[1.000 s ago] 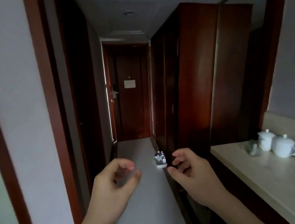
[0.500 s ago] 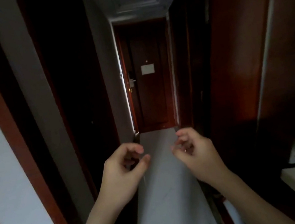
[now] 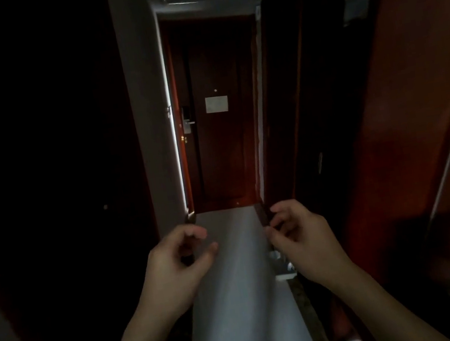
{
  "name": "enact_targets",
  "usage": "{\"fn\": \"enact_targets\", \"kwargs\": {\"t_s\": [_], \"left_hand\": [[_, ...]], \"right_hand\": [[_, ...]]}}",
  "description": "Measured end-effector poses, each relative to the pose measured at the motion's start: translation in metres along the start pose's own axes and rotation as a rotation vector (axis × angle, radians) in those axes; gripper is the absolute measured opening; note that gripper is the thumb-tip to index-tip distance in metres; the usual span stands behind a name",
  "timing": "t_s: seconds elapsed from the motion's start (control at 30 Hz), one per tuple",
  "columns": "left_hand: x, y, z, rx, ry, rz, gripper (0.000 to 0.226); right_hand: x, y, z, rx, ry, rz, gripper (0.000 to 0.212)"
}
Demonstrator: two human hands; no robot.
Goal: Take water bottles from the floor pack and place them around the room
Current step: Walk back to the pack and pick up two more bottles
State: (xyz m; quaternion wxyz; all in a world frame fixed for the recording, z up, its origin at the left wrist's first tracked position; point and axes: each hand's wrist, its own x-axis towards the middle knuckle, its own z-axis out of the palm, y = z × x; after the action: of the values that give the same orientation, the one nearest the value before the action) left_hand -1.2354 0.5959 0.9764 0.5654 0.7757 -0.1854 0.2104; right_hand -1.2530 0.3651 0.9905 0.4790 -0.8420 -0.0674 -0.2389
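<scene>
Dim hallway; bottle pack point(image 3: 284, 263) behind right hand point(image 3: 307, 241) fingers point(image 3: 279, 210).

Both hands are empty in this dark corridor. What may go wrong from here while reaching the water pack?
1. The corridor is dim; the floor pack sits low by the right wall, mostly hidden behind the right hand, so a foot might hit it.
2. The passage between wall and wardrobe is narrow; elbows may bump.
3. The left hand could misjudge a grip.

My left hand point(image 3: 175, 271) and right hand point(image 3: 307, 241) are bare; no sleeves, rings or watch, as far as the dimness shows.
</scene>
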Motion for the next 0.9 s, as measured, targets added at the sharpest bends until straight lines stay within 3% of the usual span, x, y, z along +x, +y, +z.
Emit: {"fn": "enact_targets", "kwargs": {"t_s": [0.13, 0.47, 0.9], "left_hand": [[0.096, -0.049, 0.030, -0.077, -0.032, 0.014, 0.036], [0.265, -0.152, 0.141, -0.136, -0.160, 0.026, 0.024], [0.502, -0.249, 0.289, -0.053, -0.127, 0.006, 0.026]], "right_hand": [[0.081, 0.028, 0.013, -0.061, 0.054, 0.040, 0.028], [0.240, 0.148, 0.017, -0.072, 0.176, 0.139, 0.035], [0.518, 0.332, 0.033, -0.010, 0.120, 0.108, 0.033]]}}
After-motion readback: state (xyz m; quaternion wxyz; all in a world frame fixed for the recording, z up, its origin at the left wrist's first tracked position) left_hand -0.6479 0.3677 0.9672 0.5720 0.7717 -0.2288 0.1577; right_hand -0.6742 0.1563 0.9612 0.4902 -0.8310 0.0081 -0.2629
